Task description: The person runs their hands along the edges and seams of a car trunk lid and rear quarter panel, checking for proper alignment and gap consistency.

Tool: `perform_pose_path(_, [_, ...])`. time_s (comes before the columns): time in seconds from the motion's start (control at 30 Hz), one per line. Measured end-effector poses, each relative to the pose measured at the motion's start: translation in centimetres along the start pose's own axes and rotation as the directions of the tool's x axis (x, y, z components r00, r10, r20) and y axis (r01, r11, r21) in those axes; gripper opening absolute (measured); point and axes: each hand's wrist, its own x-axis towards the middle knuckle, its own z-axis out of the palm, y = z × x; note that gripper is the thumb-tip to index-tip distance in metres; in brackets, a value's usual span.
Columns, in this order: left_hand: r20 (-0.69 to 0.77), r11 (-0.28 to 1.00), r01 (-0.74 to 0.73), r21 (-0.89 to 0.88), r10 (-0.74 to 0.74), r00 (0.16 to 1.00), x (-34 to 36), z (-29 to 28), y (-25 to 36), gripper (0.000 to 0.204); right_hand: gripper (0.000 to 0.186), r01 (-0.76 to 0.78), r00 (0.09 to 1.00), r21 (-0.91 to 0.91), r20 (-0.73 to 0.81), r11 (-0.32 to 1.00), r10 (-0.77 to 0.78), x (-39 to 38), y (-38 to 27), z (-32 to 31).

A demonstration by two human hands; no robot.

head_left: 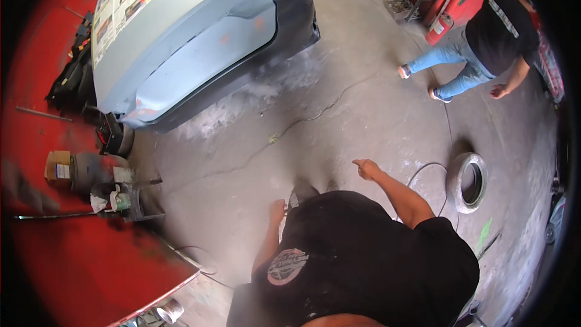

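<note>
Concrete (pixel 387 124), cracked, underlies left hand (pixel 278 211) and right hand (pixel 365 169).

I count my two bare hands (pixel 278 209) (pixel 365 169), one grey-blue metal car body (pixel 206 54) at eleven o'clock, one other black-shirted person (pixel 497 21) at two, one whitish round rubber tyre (pixel 455 184) at three, one brown cardboard box (pixel 59 167) at nine.

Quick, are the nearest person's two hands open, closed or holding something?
Left hand: too indistinct to tell whether it is open, closed or holding anything.
Right hand: partly open, one finger extended, nothing visible in it.
</note>
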Motion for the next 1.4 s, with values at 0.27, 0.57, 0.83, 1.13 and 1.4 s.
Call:
perform_pose_path(0.27, [0.22,0.899,0.433,-0.067,-0.41,0.885,11.9,1.5,7.6,0.043,0.043,0.175,0.982,0.149,-0.095,0.973,-0.162,8.0,1.4,-2.6])
perform_pose_path(0.57, [0.277,0.989,0.107,0.105,-0.132,0.952,39.5,5.4,16.8,0.049,0.04,-0.079,0.996,0.068,-0.026,0.995,0.081,21.1,9.2,-22.2])
perform_pose_path(0.83, [0.128,0.876,0.188,-0.445,-0.146,0.981,59.5,4.1,41.7,0.058,0.041,0.009,0.988,0.304,-0.148,0.953,0.038,34.4,6.7,-39.3])
perform_pose_path(1.13, [0.034,0.48,0.166,-0.861,-0.271,0.962,66.4,7.5,54.6,0.072,0.043,0.294,0.949,0.245,0.042,0.924,-0.313,53.6,9.5,-52.3])
perform_pose_path(1.4, [-0.296,0.276,-0.179,-0.944,-0.472,0.83,70.8,8.0,63.3,0.072,0.043,0.191,0.902,0.458,0.267,0.868,-0.339,64.8,9.7,-64.0])
